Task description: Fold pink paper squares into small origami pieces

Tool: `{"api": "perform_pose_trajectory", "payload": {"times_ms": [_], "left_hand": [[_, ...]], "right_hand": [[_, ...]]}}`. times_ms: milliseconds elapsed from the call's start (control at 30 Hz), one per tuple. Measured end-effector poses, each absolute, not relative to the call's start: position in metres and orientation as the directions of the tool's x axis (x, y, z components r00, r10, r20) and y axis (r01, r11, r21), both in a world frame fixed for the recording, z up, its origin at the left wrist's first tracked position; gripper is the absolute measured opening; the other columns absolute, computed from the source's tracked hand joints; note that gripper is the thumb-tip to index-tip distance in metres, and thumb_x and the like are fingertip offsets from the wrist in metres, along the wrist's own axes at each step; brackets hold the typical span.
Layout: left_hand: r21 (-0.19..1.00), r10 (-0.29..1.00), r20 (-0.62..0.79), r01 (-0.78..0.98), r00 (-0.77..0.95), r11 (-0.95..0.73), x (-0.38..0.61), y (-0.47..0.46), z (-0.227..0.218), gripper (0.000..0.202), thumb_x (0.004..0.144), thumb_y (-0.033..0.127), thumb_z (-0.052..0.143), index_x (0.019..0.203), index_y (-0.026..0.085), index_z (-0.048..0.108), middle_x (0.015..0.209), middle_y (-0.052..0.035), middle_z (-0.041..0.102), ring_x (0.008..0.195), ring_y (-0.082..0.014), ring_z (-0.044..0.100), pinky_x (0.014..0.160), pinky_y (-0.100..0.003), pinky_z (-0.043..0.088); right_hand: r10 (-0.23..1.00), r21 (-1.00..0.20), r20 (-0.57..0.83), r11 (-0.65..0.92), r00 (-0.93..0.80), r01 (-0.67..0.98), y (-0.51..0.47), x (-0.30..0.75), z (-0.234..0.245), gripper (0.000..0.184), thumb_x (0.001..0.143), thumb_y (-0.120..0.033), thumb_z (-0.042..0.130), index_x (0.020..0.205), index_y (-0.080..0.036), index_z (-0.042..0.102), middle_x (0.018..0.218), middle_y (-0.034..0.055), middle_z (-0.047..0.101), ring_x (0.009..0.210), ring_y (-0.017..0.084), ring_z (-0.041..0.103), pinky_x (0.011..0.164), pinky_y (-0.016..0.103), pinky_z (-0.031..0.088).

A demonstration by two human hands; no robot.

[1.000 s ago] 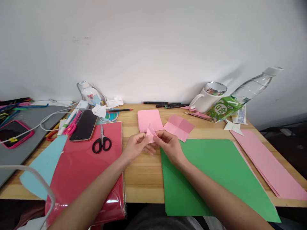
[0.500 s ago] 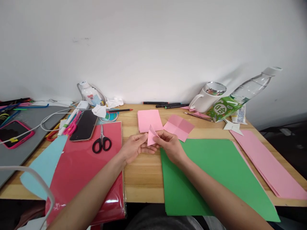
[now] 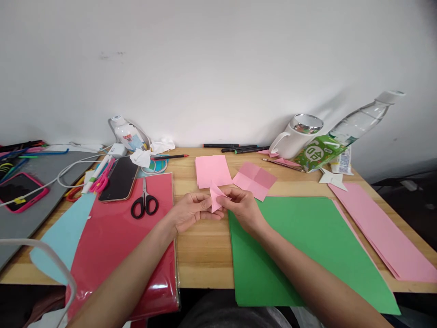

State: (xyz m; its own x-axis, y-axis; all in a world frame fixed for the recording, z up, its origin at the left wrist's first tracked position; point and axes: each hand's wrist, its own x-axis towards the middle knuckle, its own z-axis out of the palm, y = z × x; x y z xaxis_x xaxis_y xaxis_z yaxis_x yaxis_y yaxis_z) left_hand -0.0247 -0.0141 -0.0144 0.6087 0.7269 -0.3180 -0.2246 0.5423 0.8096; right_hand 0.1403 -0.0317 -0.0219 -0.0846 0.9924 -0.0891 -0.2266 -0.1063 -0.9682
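Note:
A small folded piece of pink paper is held up between my two hands, just above the wooden table. My left hand grips its left side with the thumb in front, the other fingers curled behind. On the right side, my right hand pinches it between thumb and fingers. Right behind it lies a stack of square pink sheets. A creased pink square rests to the right of that stack, close to my right hand.
Black-handled scissors and a phone lie on a red pack of paper at left. Green sheets and long pink strips spread to the right. A white mug and a tilted bottle stand at the back right.
The folded pink paper has tilted and dipped slightly between my fingers. My left thumb has shifted a little on its edge; both hands keep hold of it.

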Motion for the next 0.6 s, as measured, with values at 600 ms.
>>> {"api": "perform_pose_trajectory", "payload": {"times_ms": [600], "left_hand": [[0.934, 0.773, -0.213, -0.109, 0.597, 0.342, -0.0314, -0.0101, -0.0125, 0.035, 0.064, 0.04, 0.08, 0.085, 0.012, 0.074, 0.078, -0.0089, 0.072, 0.068, -0.0167, 0.066, 0.065, -0.027, 0.053]], "right_hand": [[0.985, -0.973, 0.002, -0.038, -0.173, -0.229, -0.0363, 0.1398, -0.0149, 0.025, 0.066, -0.039, 0.075, 0.071, -0.016, 0.067, 0.063, 0.0009, 0.066, 0.052, 0.014, 0.061, 0.053, 0.03, 0.052]]}}
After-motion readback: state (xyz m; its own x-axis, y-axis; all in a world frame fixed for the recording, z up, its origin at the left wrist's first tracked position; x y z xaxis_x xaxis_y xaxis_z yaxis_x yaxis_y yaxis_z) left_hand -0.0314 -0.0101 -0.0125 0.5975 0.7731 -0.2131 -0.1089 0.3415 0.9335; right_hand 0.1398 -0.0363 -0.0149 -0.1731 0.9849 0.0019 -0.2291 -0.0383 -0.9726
